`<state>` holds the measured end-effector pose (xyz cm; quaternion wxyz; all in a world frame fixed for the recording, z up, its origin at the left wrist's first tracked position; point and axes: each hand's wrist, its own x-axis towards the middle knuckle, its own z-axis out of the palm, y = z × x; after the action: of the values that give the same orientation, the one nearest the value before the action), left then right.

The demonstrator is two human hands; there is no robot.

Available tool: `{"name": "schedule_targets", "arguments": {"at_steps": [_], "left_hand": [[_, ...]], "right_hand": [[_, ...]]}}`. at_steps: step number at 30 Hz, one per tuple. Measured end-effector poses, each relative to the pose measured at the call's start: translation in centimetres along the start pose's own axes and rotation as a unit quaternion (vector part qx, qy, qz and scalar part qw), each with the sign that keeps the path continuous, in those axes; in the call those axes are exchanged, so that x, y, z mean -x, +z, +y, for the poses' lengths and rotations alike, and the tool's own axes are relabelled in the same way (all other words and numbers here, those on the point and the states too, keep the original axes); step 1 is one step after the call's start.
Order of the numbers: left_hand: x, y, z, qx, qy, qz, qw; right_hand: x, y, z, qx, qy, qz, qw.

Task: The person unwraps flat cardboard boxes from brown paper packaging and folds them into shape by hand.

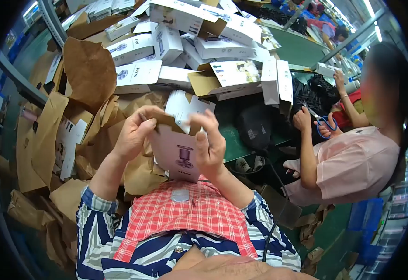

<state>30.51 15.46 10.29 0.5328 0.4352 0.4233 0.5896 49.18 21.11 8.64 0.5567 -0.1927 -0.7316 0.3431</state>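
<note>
The green table [228,136] carries a heap of white boxes [166,44].

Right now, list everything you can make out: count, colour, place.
FAN box: one, pale with purple print, centre
Piled cartons: many, mostly white, ahead
Crumpled paper: several sheets, brown, left
Cords: many, black, upper right
Co-worker: one, pink top, right
Scissors: one pair, blue handles, with co-worker
Bin: at least one, blue, lower right
Apron: one, red check, lower centre
Left hand: one, bare, holding FAN box
Right hand: one, bare, at box's right edge
</note>
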Motion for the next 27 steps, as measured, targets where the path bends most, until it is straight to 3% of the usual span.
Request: {"name": "schedule_targets", "arguments": {"at_steps": [1, 2, 3, 4, 5, 6, 7, 8, 9, 10, 12, 13, 14, 15, 16, 17, 19, 20, 21, 22, 23, 24, 27], "left_hand": [[-0.2, 0.5, -0.4, 0.048, -0.034, -0.028, 0.998], [-0.4, 1.9, -0.4, 0.008, -0.049, -0.064, 0.997], [-0.4, 3.4, -0.6, 0.020, 0.000, -0.105, 0.994], [-0.8, 3.7, -1.1, 0.036, 0.025, -0.100, 0.994], [-1.4, 4.3, -0.6, 0.075, -0.038, -0.053, 0.995], [-1.9, 3.3, -1.6, 0.144, 0.022, -0.029, 0.989], [-2.2, 2.7, -2.3, 0.195, 0.021, -0.002, 0.981], [-2.3, 2.4, -3.2, 0.145, -0.037, 0.032, 0.988], [-1.7, 2.9, -3.9, -0.045, -0.032, 0.068, 0.996], [-1.6, 2.9, -3.9, -0.064, -0.017, 0.067, 0.996], [-1.3, 2.9, -3.6, -0.092, 0.032, 0.063, 0.993], [-1.2, 3.0, -3.1, -0.101, 0.065, 0.059, 0.991], [-0.9, 3.0, -2.8, -0.112, 0.070, 0.055, 0.990], [-1.0, 2.9, -2.8, -0.099, 0.043, 0.047, 0.993], [-1.1, 2.5, -2.9, -0.084, 0.015, 0.037, 0.996], [-1.5, 1.8, -2.9, -0.085, -0.022, -0.001, 0.996], [-2.2, 1.3, -1.5, 0.092, -0.112, -0.069, 0.987], [-2.2, 0.0, -2.3, 0.376, -0.143, -0.116, 0.908], [-2.2, 0.1, -2.2, 0.364, -0.148, -0.084, 0.916], [-2.2, -0.3, -4.0, 0.222, -0.173, -0.038, 0.959], [-1.9, -0.5, -4.7, 0.226, -0.209, -0.068, 0.949], [-1.5, -0.3, -5.0, 0.219, -0.225, 0.007, 0.949], [-1.4, -0.3, -4.7, 0.164, -0.126, -0.020, 0.978]], "right_hand": [[0.1, 0.5, 0.9, 0.016, 0.019, 0.032, 0.999], [-0.1, 1.5, 1.5, -0.023, 0.053, 0.047, 0.997], [-0.4, 1.3, 2.5, 0.013, 0.063, 0.051, 0.997], [-1.0, 1.2, 2.6, -0.086, 0.133, 0.067, 0.985], [-1.6, 1.1, 2.5, -0.186, 0.201, 0.080, 0.958], [-2.0, 0.1, 2.0, -0.293, 0.280, 0.063, 0.912], [-1.7, -0.6, 2.6, -0.284, 0.342, 0.005, 0.896], [-1.2, -1.1, 3.6, -0.273, 0.402, -0.053, 0.872], [-0.5, -0.2, 4.0, -0.123, 0.304, -0.043, 0.944], [-0.6, -0.2, 3.4, -0.095, 0.319, -0.056, 0.941], [-1.2, -1.0, 2.4, -0.327, 0.424, -0.019, 0.844], [-1.1, -1.3, 3.4, -0.404, 0.356, -0.038, 0.842], [-1.7, -2.4, 3.2, -0.601, 0.425, -0.031, 0.676], [-1.6, -2.6, 3.5, -0.573, 0.447, -0.050, 0.685], [-0.5, -1.5, 3.9, -0.290, 0.420, -0.126, 0.851], [0.6, -1.0, 3.9, -0.386, 0.531, -0.095, 0.748], [0.1, -1.8, 4.1, -0.374, 0.526, -0.109, 0.757], [-0.2, -1.9, 3.9, -0.358, 0.515, -0.112, 0.771], [-0.4, -1.9, 3.7, -0.342, 0.503, -0.116, 0.785], [-0.6, -1.8, 3.5, -0.283, 0.495, -0.108, 0.815], [-0.8, -2.0, 3.8, -0.237, 0.431, -0.164, 0.855], [-1.1, -2.4, 4.1, -0.189, 0.362, -0.217, 0.887], [-2.0, -3.4, 3.1, -0.215, 0.255, -0.335, 0.881]]}}
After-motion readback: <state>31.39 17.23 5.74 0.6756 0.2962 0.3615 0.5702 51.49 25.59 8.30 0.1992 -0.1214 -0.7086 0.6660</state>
